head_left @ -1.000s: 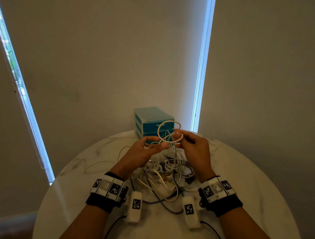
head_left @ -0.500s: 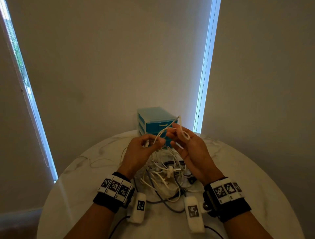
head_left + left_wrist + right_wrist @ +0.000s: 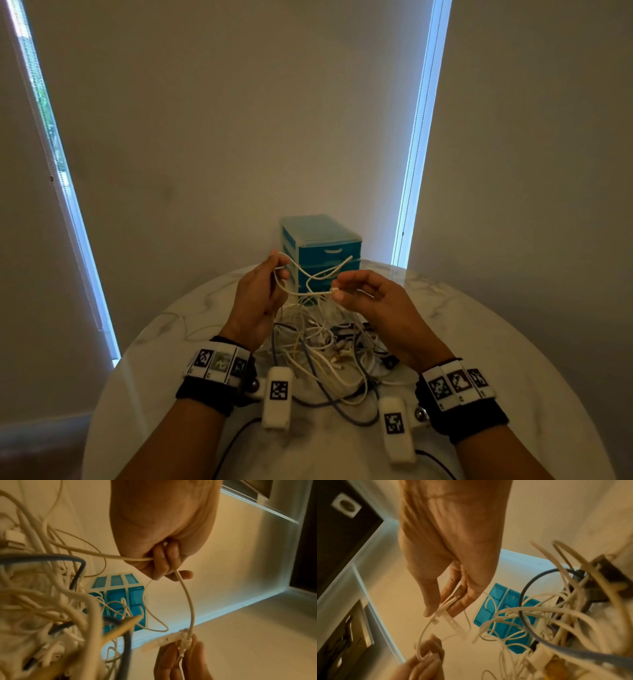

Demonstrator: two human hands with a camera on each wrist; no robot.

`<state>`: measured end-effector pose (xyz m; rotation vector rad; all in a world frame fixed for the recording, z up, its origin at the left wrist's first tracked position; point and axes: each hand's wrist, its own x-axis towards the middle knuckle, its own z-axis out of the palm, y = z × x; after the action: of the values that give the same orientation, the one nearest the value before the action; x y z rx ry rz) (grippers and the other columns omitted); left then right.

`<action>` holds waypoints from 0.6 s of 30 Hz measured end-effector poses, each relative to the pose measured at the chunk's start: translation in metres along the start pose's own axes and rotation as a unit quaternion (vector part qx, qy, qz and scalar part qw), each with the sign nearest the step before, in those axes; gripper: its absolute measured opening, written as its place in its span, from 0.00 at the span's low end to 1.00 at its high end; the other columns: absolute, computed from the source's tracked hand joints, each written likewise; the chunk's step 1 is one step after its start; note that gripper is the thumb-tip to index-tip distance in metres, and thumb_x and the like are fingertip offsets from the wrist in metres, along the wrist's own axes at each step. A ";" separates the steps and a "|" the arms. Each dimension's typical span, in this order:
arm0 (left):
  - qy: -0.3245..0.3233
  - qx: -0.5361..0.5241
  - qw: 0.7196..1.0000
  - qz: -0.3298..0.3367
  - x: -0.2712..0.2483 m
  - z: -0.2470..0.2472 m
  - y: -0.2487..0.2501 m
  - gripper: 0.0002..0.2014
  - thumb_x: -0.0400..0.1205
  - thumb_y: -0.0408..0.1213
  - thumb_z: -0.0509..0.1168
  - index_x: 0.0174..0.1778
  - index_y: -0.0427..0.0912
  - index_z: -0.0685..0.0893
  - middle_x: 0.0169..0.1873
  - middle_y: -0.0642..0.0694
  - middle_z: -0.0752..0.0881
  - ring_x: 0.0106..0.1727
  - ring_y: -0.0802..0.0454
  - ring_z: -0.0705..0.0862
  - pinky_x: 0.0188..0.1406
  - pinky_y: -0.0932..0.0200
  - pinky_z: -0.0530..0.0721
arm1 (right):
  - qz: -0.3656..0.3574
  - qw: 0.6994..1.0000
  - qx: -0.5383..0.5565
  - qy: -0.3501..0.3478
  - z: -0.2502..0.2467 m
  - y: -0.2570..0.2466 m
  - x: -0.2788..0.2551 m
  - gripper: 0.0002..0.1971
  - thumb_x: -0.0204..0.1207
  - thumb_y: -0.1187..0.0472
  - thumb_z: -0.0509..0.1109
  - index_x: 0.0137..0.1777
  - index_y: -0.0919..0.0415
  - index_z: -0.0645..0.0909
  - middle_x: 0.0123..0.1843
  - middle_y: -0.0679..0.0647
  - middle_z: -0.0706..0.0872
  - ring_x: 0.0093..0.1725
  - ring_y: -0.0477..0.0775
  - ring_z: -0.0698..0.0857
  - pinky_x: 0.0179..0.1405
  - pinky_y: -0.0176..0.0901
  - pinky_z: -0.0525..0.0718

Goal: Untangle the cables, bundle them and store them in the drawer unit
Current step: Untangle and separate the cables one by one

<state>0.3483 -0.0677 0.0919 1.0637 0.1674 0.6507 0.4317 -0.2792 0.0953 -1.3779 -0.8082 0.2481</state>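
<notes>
Above a round marble desk (image 3: 513, 342), a single white cable (image 3: 301, 291) is being held up between two hands, clear of the pile beneath. It is being gripped by the left hand (image 3: 257, 301), whose fingers (image 3: 159, 561) are curled round it in the left wrist view, with one strand running back toward the heap and another hanging down to the other hand. Its plug end (image 3: 336, 292) is being pinched by the right hand (image 3: 373, 305) between thumb and fingers (image 3: 465, 600), and in the right wrist view a flat white strap (image 3: 453, 622) is seen attached beside the plug. Between the two hands the cable is sagging in loose loops. Below and between the wrists, a tangle of cables (image 3: 329, 346), mostly white with a grey-blue one among them, is lying on the desk. Just behind the raised cable, at the far edge of the desk near the wall, a teal drawer unit (image 3: 322, 250) is standing with its drawers shut. Marker bands (image 3: 219, 363) are being worn on both wrists, and white camera pods (image 3: 278, 397) are projecting from them over the desk.
</notes>
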 end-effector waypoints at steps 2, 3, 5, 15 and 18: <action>-0.010 -0.034 0.999 -0.013 0.003 -0.003 0.000 0.17 0.95 0.48 0.59 0.54 0.39 0.86 0.35 0.47 0.84 0.13 0.60 0.60 0.13 0.66 0.58 | -0.010 0.999 0.016 0.032 -0.002 -0.002 0.001 0.16 0.75 0.67 0.84 0.62 0.61 0.90 0.59 0.54 0.96 0.63 0.53 0.93 0.63 0.46 0.91; -0.011 -0.036 0.999 -0.017 0.003 -0.003 0.000 0.17 0.95 0.48 0.59 0.54 0.39 0.86 0.35 0.47 0.84 0.13 0.60 0.60 0.13 0.65 0.58 | -0.018 0.999 0.014 0.046 -0.002 -0.003 0.002 0.15 0.75 0.66 0.85 0.60 0.61 0.91 0.58 0.54 0.96 0.62 0.54 0.93 0.64 0.49 0.91; -0.013 -0.014 1.000 -0.020 0.001 -0.002 0.000 0.18 0.95 0.48 0.59 0.54 0.38 0.87 0.36 0.46 0.85 0.13 0.59 0.61 0.14 0.65 0.58 | -0.030 0.997 0.015 0.066 -0.001 -0.003 0.001 0.14 0.75 0.64 0.85 0.59 0.62 0.91 0.56 0.55 0.96 0.61 0.55 0.94 0.63 0.50 0.92; 0.089 0.249 0.961 0.078 -0.017 0.008 0.027 0.36 0.84 0.77 0.57 0.51 0.45 0.88 0.37 0.54 0.83 0.38 0.56 0.77 0.44 0.52 0.73 | -0.067 0.979 0.089 0.171 -0.009 -0.016 0.004 0.17 0.76 0.62 0.84 0.63 0.62 0.88 0.56 0.57 0.96 0.58 0.58 0.95 0.59 0.53 0.94; -0.036 0.091 0.988 0.118 -0.014 0.017 0.028 0.25 0.86 0.62 0.58 0.58 0.45 0.87 0.38 0.53 0.84 0.36 0.58 0.75 0.37 0.57 0.69 | -0.090 0.986 0.034 0.139 0.003 -0.015 0.001 0.19 0.73 0.65 0.86 0.62 0.63 0.88 0.53 0.57 0.96 0.55 0.55 0.96 0.57 0.48 0.94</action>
<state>0.3326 -0.0799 0.1219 1.2930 0.0386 0.8200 0.4260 -0.2795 0.1094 -1.2326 -0.6784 -0.0563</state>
